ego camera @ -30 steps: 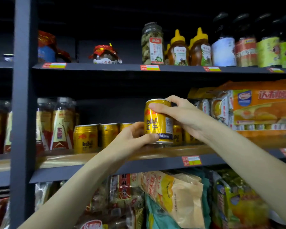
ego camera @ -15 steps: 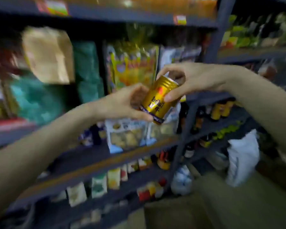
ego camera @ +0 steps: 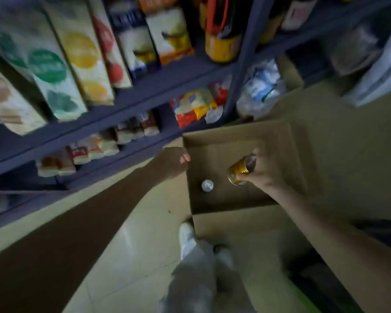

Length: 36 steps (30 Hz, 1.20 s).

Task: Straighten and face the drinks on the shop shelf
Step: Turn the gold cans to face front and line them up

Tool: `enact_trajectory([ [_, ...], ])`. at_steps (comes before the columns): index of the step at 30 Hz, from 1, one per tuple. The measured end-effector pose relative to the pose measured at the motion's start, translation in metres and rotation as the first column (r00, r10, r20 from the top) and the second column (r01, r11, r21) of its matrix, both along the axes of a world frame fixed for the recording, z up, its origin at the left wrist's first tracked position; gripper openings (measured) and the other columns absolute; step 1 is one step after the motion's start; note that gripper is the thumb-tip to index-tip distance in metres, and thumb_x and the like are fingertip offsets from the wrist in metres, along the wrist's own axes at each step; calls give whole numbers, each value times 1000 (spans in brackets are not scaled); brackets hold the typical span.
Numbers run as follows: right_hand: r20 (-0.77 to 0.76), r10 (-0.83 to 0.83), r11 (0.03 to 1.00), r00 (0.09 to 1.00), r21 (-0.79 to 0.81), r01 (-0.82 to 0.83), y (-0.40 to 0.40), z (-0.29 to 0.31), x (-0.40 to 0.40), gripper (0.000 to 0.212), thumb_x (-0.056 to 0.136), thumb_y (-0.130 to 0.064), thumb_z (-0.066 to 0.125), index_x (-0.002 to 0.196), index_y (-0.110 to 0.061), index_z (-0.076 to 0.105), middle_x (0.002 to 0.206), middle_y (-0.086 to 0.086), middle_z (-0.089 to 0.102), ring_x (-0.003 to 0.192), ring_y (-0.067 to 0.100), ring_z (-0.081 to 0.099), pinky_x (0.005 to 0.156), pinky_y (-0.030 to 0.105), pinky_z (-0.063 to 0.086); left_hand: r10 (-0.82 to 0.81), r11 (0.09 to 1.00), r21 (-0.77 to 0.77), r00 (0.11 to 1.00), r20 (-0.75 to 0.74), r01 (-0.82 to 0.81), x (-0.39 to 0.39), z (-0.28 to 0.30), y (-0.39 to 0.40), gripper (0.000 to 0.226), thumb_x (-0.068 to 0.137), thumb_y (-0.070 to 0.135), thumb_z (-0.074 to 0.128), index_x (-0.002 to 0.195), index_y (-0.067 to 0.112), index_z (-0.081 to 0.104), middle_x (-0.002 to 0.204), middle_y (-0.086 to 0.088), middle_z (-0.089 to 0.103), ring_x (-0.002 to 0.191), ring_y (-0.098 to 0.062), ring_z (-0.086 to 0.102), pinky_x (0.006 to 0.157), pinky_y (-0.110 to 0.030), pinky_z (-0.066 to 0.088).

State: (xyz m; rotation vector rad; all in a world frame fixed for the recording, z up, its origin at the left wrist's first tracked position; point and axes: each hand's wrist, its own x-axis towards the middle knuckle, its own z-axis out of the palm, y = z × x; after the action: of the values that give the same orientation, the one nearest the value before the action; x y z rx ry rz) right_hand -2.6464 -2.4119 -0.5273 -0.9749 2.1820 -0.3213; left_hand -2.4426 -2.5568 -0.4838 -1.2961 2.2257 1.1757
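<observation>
My right hand (ego camera: 263,171) grips a gold drink can (ego camera: 240,169), tilted on its side, over an open cardboard box (ego camera: 278,141) on the floor. Inside the box a single can stands upright, showing its silver top (ego camera: 207,185). My left hand (ego camera: 175,164) is in shadow at the box's left wall, its fingers curled at the rim (ego camera: 185,154); whether they clasp the cardboard is unclear. The view is blurred and tilted.
Dark shelves (ego camera: 145,91) run along the left and top with tall cartons (ego camera: 77,53), snack packets (ego camera: 194,107) and small boxes (ego camera: 95,147). A bag of bottles (ego camera: 260,89) lies behind the box. My shoe and trouser leg (ego camera: 190,256) stand on the pale floor by the box flap (ego camera: 246,231).
The view swung from the upper shelf down to the floor. The gold can left the shelf in both hands; now only my right hand holds it, over the box, and my left is at the rim.
</observation>
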Motion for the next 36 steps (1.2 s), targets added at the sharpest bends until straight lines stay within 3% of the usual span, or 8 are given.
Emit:
enact_trajectory([
  [5, 71, -1, 982, 997, 187, -13, -5, -229, 16, 86, 71, -22, 82, 139, -6, 32, 140, 15, 41, 128, 35, 39, 107, 39, 32, -24, 999, 32, 997, 71, 22, 7, -179, 27, 28, 91, 12, 52, 117, 7, 59, 120, -14, 58, 111, -25, 55, 90, -25, 39],
  [8, 90, 53, 972, 995, 224, -72, -12, -341, 27, 96, 63, -15, 85, 142, -10, 29, 143, 26, 33, 130, 41, 37, 103, 50, 38, -40, 997, -67, 999, 0, 40, 12, -247, 31, 26, 92, 8, 49, 114, 6, 63, 117, -14, 60, 107, -26, 58, 88, -24, 40],
  [14, -7, 245, 933, 970, 273, -234, -20, -349, 40, 77, 76, -13, 76, 140, -8, 33, 143, 24, 30, 128, 39, 35, 97, 38, 38, -22, 990, -143, 996, -89, 9, 15, -269, 33, 26, 93, 10, 47, 113, 2, 62, 114, -17, 63, 104, -30, 59, 89, -36, 47],
  [19, 0, 285, 949, 958, 142, -283, -46, -153, 18, 75, 86, -24, 68, 146, -11, 24, 147, 19, 27, 131, 36, 35, 102, 40, 36, -14, 988, -154, 993, -121, -5, 5, -138, 29, 30, 90, 5, 47, 116, 11, 60, 122, -11, 57, 112, -25, 54, 87, -25, 39],
  [23, 86, 392, 920, 916, -5, -393, -107, 103, 12, 55, 81, -29, 73, 126, -6, 50, 110, 12, 58, 107, 25, 56, 75, 22, 39, 9, 946, -314, 973, -229, -83, 8, 64, 2, 31, 85, 5, 46, 110, 9, 64, 120, -13, 58, 111, -30, 55, 90, -31, 40],
  [25, 52, 518, 854, 854, -88, -513, -131, 253, 23, 48, 81, -27, 72, 121, -7, 55, 104, 8, 59, 103, 26, 59, 77, 25, 41, -26, 882, -451, 944, -330, -133, 20, 189, -17, 37, 79, 11, 42, 107, 3, 64, 114, -19, 60, 105, -34, 58, 87, -35, 41],
  [31, -40, 579, 618, 814, -630, -471, -149, 640, 80, 43, 66, -41, 71, 103, -23, 60, 108, 9, 65, 95, 19, 64, 87, 36, 53, -217, 449, -767, 776, -592, -459, 99, 506, -70, 29, 79, 8, 40, 101, 2, 60, 100, -13, 58, 86, -22, 58, 75, -29, 42],
  [36, -330, 462, 277, 823, -828, -487, -162, 793, 151, 22, 83, -25, 66, 102, -18, 57, 103, 7, 61, 88, 26, 62, 80, 35, 55, -365, 93, -737, 666, -651, -669, 184, 675, -95, 34, 74, 16, 37, 96, 5, 60, 94, -11, 55, 85, -18, 51, 76, -34, 44],
])
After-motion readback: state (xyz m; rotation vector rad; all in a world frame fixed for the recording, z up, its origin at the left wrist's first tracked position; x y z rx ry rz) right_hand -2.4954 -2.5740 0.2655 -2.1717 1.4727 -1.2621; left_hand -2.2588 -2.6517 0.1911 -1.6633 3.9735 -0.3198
